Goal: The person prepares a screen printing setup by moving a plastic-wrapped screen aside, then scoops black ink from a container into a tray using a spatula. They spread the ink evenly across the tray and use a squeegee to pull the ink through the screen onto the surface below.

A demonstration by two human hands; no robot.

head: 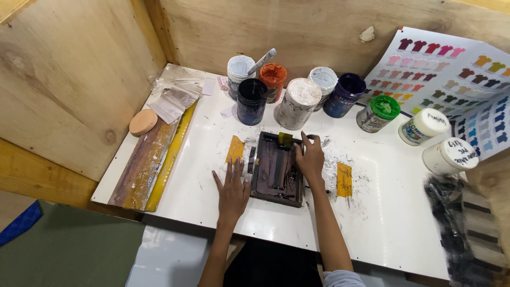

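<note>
- Small dark frame (277, 169) lay at centre of white counter (393, 212), smeared w/ dark purple paint.
- Left hand (232, 191) lay flat on counter at 9 o'clock of frame, fingers spread wide, fingertips just beside frame's left edge; held nothing.
- Right hand (309, 155) rested on frame's upper right corner, at approx. 1 o'clock, fingers curled down over rim; couldn't tell if it gripped anything besides frame.
- Yellow tape strip (235, 149) at 10 o'clock of frame; second yellow strip (344, 179) at 3 o'clock, on paint-smudged patch.
- Paint jars at 12 o'clock, along back wall: black jar (251, 101), orange jar (273, 81), white jar (298, 103), dark blue jar (343, 94); stick (262, 61) stood in rear white pot.
- Green-lidded jar (377, 113) at 2 o'clock; two white-lidded jars (423, 126) further right.
- Colour chart w/ small shirt shapes (457, 79) leaned at far right, approx. 2 o'clock.
- Wooden boards and yellow ruler (171, 154) at 9 o'clock along counter's left edge; round tan lid (143, 121) on top.
</note>
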